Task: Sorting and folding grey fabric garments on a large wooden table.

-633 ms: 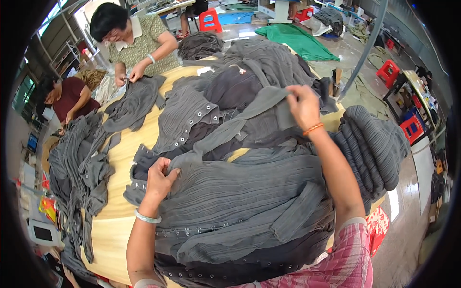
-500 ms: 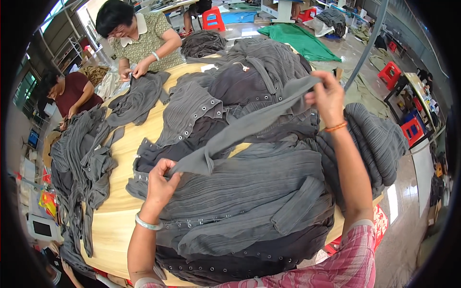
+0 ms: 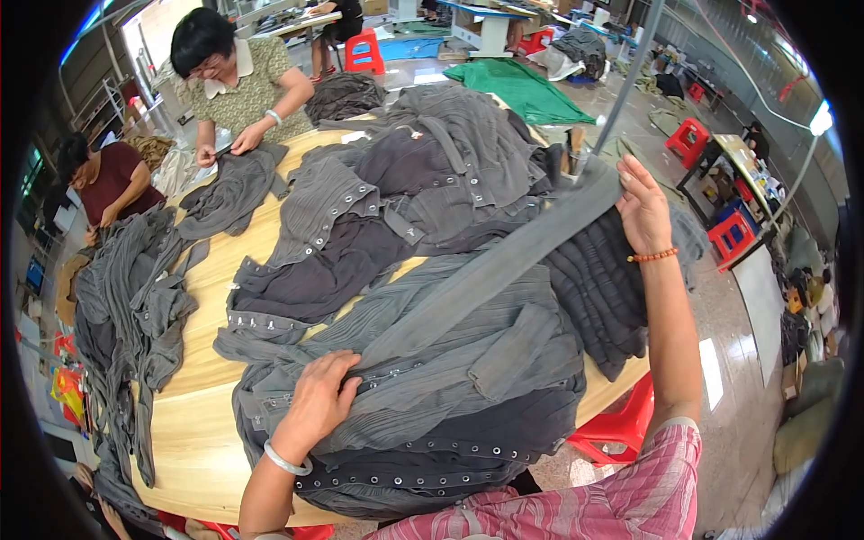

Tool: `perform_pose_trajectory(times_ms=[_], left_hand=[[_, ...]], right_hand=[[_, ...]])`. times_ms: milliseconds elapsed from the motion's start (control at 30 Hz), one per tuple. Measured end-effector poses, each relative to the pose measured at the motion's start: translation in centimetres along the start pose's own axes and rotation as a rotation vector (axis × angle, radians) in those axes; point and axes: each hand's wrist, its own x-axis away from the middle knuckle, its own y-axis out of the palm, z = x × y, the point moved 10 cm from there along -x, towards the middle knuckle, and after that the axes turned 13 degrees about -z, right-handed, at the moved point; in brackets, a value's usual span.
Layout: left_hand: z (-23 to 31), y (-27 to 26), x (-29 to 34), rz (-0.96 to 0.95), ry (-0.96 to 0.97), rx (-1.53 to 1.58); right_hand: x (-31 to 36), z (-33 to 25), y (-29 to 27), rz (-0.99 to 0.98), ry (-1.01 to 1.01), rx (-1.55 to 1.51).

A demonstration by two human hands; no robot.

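A long dark grey fabric strip [image 3: 490,270] stretches slantwise in front of me, over a ribbed grey garment [image 3: 477,337] on the table. My right hand [image 3: 645,209], wearing a beaded bracelet, grips its raised far end. At the strip's lower end, my left hand [image 3: 319,402] rests on the garment with its thumb apart from the fingers. Small metal fasteners run along the garment beside that hand. Beneath lies another dark garment [image 3: 432,457] with a row of metal eyelets.
More grey garments [image 3: 441,153] are heaped across the light wooden table [image 3: 193,432], and some hang over its left edge. At the far left a co-worker [image 3: 236,90] handles dark cloth; another person [image 3: 112,180] sits nearby. A red stool [image 3: 621,427] stands beneath the near right edge.
The strip has come down and straightened. My left hand has lowered onto the garment and its pinch has loosened; my right hand still holds the other end. The view has shifted somewhat rightward.
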Motion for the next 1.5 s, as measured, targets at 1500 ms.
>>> perform_pose_trajectory(times_ms=[1500], left_hand=[[-1.8, -3.4, 5.3, 0.192, -0.379, -0.081]], right_hand=[[13.3, 9.9, 12.5, -0.554, -0.066, 1.366]])
